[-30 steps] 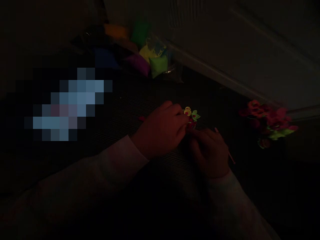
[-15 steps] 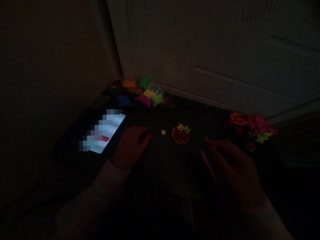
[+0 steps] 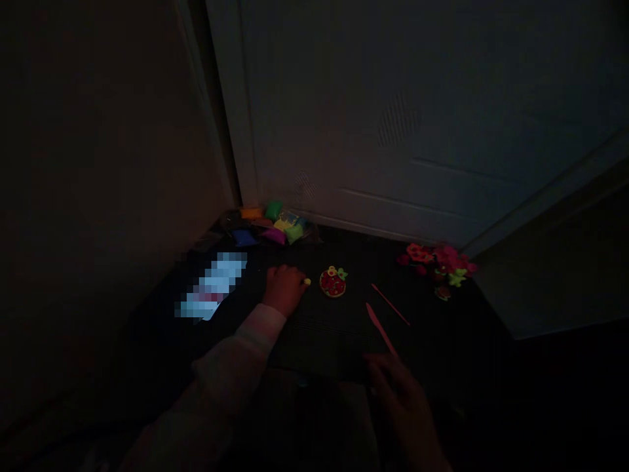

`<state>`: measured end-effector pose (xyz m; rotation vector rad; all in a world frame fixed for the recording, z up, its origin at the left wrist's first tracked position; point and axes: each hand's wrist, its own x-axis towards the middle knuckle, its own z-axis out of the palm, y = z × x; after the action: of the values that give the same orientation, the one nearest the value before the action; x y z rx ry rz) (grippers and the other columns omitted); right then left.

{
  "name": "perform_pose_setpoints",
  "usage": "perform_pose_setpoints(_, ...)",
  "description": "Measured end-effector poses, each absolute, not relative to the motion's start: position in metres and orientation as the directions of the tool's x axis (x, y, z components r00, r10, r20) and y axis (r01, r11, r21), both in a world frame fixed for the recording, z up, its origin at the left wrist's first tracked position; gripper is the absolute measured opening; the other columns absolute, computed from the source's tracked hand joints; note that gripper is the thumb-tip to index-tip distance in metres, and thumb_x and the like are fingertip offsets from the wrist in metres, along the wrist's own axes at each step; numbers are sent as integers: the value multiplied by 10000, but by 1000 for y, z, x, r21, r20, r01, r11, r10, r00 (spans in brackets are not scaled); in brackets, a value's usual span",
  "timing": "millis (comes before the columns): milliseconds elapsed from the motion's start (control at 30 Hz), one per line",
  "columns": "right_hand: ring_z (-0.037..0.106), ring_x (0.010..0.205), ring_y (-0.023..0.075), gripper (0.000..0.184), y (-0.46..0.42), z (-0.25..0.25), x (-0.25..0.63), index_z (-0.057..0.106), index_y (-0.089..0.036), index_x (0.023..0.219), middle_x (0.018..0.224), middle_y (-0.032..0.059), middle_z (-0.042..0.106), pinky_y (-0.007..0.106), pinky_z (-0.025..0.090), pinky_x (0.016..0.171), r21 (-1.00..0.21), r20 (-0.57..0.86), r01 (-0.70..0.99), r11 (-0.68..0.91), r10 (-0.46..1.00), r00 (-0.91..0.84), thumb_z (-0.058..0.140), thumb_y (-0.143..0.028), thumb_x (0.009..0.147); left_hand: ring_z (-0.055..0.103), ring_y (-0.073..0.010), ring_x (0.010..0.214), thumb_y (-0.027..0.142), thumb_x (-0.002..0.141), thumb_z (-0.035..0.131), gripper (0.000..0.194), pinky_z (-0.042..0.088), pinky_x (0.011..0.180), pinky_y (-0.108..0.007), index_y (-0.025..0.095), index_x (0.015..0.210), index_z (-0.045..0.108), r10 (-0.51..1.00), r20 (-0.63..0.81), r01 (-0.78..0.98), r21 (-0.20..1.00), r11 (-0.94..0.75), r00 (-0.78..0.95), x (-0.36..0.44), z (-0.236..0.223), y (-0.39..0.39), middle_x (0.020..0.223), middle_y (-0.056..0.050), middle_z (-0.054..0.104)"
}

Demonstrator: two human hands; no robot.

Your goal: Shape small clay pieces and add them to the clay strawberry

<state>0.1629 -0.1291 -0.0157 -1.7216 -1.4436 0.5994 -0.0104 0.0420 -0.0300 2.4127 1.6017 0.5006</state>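
Observation:
In dim light, my left hand point(image 3: 284, 290) is closed by the fingertips on a small yellow lump of clay point(image 3: 307, 282), low over the dark table. To its right lies a round red clay disc point(image 3: 333, 284) with a pale rim, topped at its upper edge by a yellow flower and a green flower. My right hand point(image 3: 400, 396) is near the table's front edge, dark and a little blurred, its fingers loosely stretched with nothing visible in them. Just beyond it lie a pink clay knife point(image 3: 381, 329) and a thin pink modelling stick point(image 3: 391, 304).
On the left a lit phone point(image 3: 213, 285) lies partly pixelated. Several coloured clay packets point(image 3: 274, 234) are heaped at the back, against a pale panel point(image 3: 334, 131) with relief hearts. Pink and red flowers point(image 3: 445, 255) lie at the back right, beside a small brownish round piece point(image 3: 442, 293).
Both hands have parted from the flowered disc. The left has taken hold of the yellow lump; the right has let go of the thin stick and drawn back toward me. The view has tilted up.

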Motion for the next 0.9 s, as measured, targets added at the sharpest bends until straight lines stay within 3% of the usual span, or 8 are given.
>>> perform_pose_setpoints(167,602,810,172,226,-101,-33,150,627,-193,840,854,54,653,280,479,694,-789,182,615,-2,954,237,453,-329,794,519,-220,870,263,739,507,149,291,789,-418,196,788,631,903,192,814,391,-430,385,-19,-26,20,833,-38,644)
perform_pose_setpoints(367,580,802,169,243,-60,-44,123,586,-194,979,884,53,638,313,439,725,-722,232,684,106,968,95,451,-280,797,514,-184,894,250,725,533,109,277,823,-397,234,787,621,886,204,766,445,-463,417,-22,-37,-14,840,2,647)
perform_pose_setpoints(567,556,851,196,167,-51,-47,110,628,-231,858,857,46,635,342,363,740,-592,251,788,169,968,-20,477,-258,791,507,-191,929,265,715,557,195,312,838,-387,259,898,625,891,207,752,479,-452,404,-33,-41,-14,920,-16,626)
perform_pose_setpoints(733,552,849,192,150,-52,-48,110,610,-226,866,862,41,631,334,349,727,-539,255,827,162,967,-23,480,-248,794,484,-249,978,200,747,485,293,337,836,-438,185,1022,583,935,229,791,501,-352,271,-47,-40,10,1015,-99,578)
perform_pose_setpoints(900,558,837,190,153,-52,-49,110,597,-208,871,859,44,630,337,357,729,-535,277,828,166,961,-14,467,-248,800,534,-213,870,219,762,469,184,389,816,-380,153,783,639,957,189,748,597,-290,221,-50,-43,28,850,-83,609)
